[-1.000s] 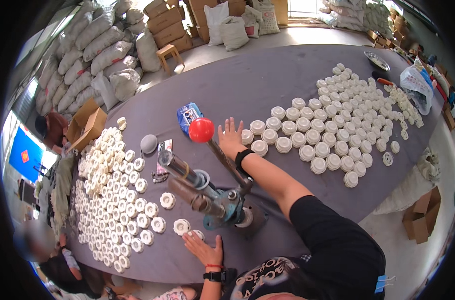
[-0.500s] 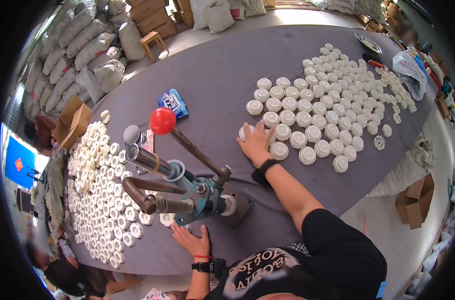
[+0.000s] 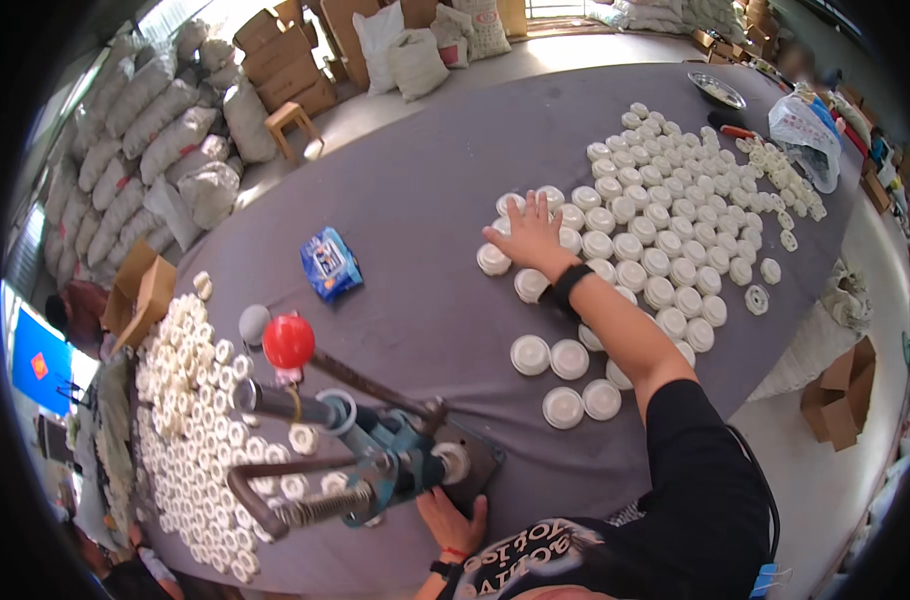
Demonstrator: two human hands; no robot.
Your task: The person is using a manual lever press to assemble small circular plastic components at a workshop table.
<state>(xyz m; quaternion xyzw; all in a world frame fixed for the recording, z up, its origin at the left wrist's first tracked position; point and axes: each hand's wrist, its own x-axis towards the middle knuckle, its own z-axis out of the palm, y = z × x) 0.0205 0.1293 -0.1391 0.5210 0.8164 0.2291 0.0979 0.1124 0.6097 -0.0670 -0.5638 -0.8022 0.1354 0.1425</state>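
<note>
My right hand (image 3: 531, 232) reaches out over the left side of a broad group of white round plastic pieces (image 3: 656, 262). Its fingers are spread and lie on or just above a few of them, partly covering them. Beside the base of a hand-lever press (image 3: 400, 455) rests my left hand (image 3: 453, 522), its thumb apart and its fingertips partly hidden by the press. No object shows in it. The press has a red ball knob (image 3: 289, 342) on its lever. Several white pieces (image 3: 563, 407) lie nearer me, below my right forearm.
White ring-shaped parts (image 3: 200, 440) are heaped on the left of the grey table (image 3: 415, 160). A blue packet (image 3: 330, 264) lies beyond the press. At the far right are a metal dish (image 3: 717, 90) and a plastic bag (image 3: 805, 140). Other people are partly visible at the edges.
My right hand has moved farther out over the white pieces. Several pieces now sit nearer me, apart from the group. My left hand has shifted right along the press base, and the view has turned.
</note>
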